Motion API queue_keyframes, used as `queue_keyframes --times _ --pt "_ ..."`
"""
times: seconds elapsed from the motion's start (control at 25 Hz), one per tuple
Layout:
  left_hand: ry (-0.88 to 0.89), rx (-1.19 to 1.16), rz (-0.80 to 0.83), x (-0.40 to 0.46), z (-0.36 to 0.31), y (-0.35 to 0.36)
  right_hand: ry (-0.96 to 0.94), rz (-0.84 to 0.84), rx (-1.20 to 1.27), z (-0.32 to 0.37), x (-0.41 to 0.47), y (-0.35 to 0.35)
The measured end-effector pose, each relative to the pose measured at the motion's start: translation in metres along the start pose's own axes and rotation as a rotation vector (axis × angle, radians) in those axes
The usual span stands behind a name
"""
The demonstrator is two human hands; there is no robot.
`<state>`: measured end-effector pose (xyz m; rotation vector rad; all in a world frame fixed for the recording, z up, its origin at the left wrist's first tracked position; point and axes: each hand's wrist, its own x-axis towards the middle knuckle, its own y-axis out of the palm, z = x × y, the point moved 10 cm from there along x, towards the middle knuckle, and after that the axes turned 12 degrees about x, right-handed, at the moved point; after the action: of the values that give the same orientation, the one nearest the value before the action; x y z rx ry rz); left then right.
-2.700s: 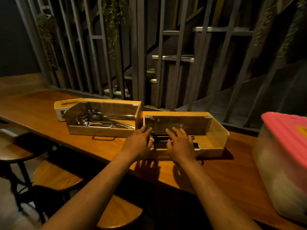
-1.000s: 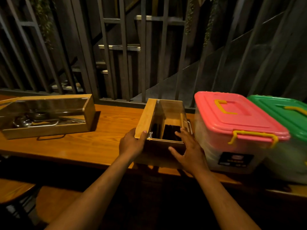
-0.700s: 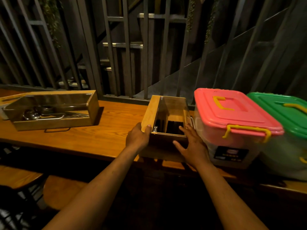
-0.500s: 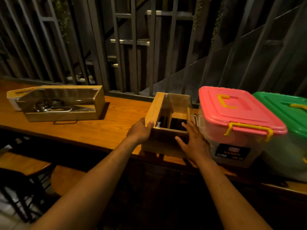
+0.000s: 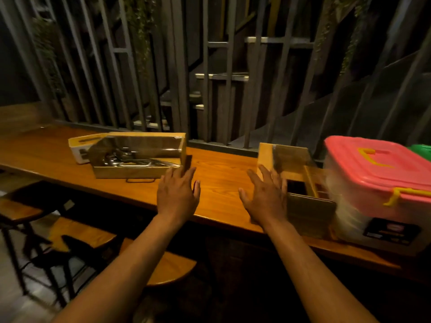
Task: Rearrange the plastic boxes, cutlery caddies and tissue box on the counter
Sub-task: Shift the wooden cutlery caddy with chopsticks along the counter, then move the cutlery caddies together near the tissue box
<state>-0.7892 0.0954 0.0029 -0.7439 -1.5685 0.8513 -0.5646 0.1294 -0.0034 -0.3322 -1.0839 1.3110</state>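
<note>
A wooden cutlery caddy stands end-on against the pink-lidded plastic box at the right. A second caddy with metal cutlery lies lengthwise at the left, with a white tissue box just behind its left end. A sliver of the green-lidded box shows at the far right. My left hand hovers open above the counter, close to the right end of the left caddy. My right hand is open too, beside the left wall of the right caddy, holding nothing.
The wooden counter runs left to right with a dark slatted railing right behind it. Round wooden stools stand below the front edge at the left. Bare counter lies between the two caddies.
Both hands have let go of the right caddy, which now rests against the pink box, and have moved left over the counter. The view has swung left.
</note>
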Motion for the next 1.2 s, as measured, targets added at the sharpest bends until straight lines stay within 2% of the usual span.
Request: queue_keyframes --times 0.32,0.48,0.68,0.8,0.96,1.2 --pt "-0.090 0.176 0.048 0.026 0.209 -0.003 -0.033 0.017 0.140 0.167 0.036 0.134" --pt "-0.125 0.176 0.046 0.055 0.269 0.001 -0.017 0.027 0.153 0.203 0.066 0.181" --pt "-0.166 0.201 0.077 0.099 0.324 0.028 -0.096 0.086 0.178 0.247 0.119 0.248" --pt "-0.214 0.158 0.115 0.126 0.350 0.041 -0.100 0.162 0.210 0.267 0.151 0.286" --pt "-0.305 0.006 0.160 0.165 0.395 0.069 -0.122 0.290 0.128 0.287 0.181 0.340" --pt "-0.300 -0.312 0.294 0.218 0.434 0.137 -0.102 0.144 -0.080 0.275 0.186 0.361"
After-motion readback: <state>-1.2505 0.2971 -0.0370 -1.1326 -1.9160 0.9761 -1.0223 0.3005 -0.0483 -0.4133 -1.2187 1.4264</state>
